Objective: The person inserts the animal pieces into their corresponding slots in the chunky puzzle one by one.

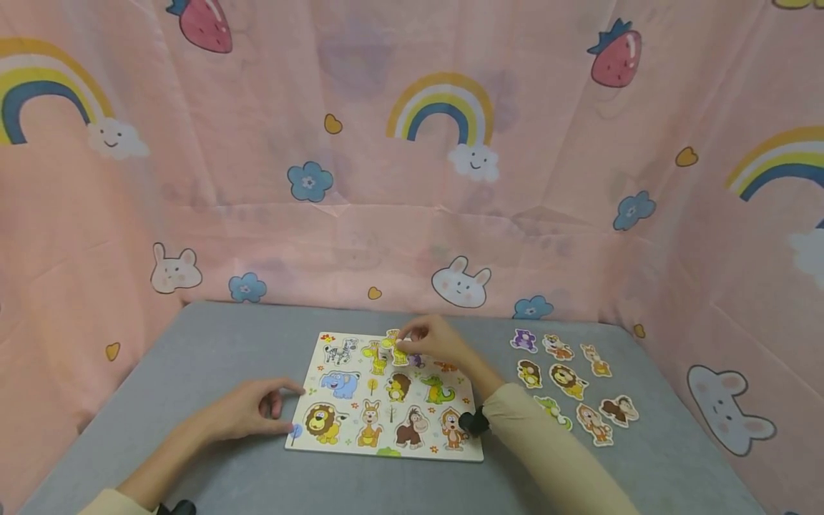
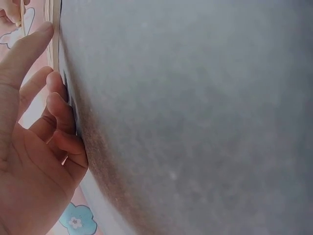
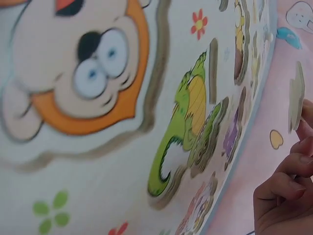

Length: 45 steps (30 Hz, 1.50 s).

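Up near the far edge of the puzzle board (image 1: 386,447), the right hand (image 1: 433,340) pinches a yellow giraffe piece (image 1: 394,340) between thumb and fingertips, holding it just above the board's top row; the right wrist view shows that piece (image 3: 296,98) edge-on, lifted clear of the board surface, with the fingers (image 3: 283,183) curled beside it. A second yellow giraffe (image 1: 375,355) sits in the board just left of the held one. The left hand (image 1: 247,411) rests on the grey table (image 1: 193,357) at the board's left edge, fingers loosely curled and holding nothing (the left wrist view shows the fingertips (image 2: 61,105) bent against the tabletop next to the board's edge (image 2: 55,34)). On the board lie a zebra (image 1: 340,350), a blue elephant (image 1: 341,383), a lion (image 1: 322,422), a green crocodile (image 1: 439,390), a kangaroo (image 1: 370,423), a gorilla (image 1: 410,427) and a monkey (image 1: 453,428). To the right of the board, well apart from both hands, a cluster of loose animal pieces (image 1: 569,379) lies flat on the table. A pink curtain (image 1: 412,179) printed with rainbows, rabbits and strawberries hangs behind and to both sides.
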{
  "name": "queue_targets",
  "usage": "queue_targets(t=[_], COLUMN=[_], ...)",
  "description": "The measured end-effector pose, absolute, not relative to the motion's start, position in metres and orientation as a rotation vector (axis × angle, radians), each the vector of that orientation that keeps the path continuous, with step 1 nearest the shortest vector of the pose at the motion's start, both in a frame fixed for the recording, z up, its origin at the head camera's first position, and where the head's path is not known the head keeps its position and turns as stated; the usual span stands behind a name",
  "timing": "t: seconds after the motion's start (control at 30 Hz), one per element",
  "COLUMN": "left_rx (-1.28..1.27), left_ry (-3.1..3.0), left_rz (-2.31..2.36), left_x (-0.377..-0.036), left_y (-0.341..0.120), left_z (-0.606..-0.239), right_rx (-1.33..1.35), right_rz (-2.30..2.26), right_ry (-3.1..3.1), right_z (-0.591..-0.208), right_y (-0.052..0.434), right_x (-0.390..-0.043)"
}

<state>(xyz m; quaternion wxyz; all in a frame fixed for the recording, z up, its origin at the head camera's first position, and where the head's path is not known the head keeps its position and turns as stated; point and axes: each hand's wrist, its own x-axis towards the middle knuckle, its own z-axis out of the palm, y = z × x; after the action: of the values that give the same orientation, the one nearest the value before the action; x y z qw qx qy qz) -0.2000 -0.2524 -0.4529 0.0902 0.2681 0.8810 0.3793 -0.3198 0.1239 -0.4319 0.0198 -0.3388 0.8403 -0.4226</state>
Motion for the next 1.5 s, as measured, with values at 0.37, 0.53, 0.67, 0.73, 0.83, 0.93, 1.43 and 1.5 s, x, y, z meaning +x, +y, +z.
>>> queue_targets(t=[0.37,0.53,0.67,0.73,0.83,0.93,1.43,1.5], left_rx=[0.799,0.802,0.804,0.804,0.809,0.809,0.786,0.777], left_ry=[2.595,2.605,2.617,2.617,2.613,2.611,2.599,2.597], left_rz=[1.134,1.137,1.121,1.118,1.124,1.127,1.135,1.134], left_x=[-0.202,-0.201,-0.201,-0.201,-0.200,-0.200,-0.201,-0.201], left_y=[-0.253,-0.253,-0.252,-0.252,-0.252,-0.252,-0.251,-0.251], left_z=[-0.454,-0.454,-0.454,-0.453,-0.453,-0.453,-0.452,-0.451], right_rx=[-0.975,-0.826,-0.785,-0.791,-0.798,-0.805,-0.778,-0.776], right_rz=[-1.420,-1.469,-1.465,-1.457,-1.457,-1.453,-1.409,-1.395], right_ry=[2.580,2.560,2.560,2.567,2.568,2.559,2.564,2.573], right_z=[-0.438,-0.439,-0.440,-0.441,-0.442,-0.444,-0.447,-0.446], right_y=[0.103,0.096,0.091,0.089,0.087,0.085,0.079,0.078], right_x=[-0.319,-0.316,-0.315,-0.315,-0.315,-0.316,-0.313,-0.312])
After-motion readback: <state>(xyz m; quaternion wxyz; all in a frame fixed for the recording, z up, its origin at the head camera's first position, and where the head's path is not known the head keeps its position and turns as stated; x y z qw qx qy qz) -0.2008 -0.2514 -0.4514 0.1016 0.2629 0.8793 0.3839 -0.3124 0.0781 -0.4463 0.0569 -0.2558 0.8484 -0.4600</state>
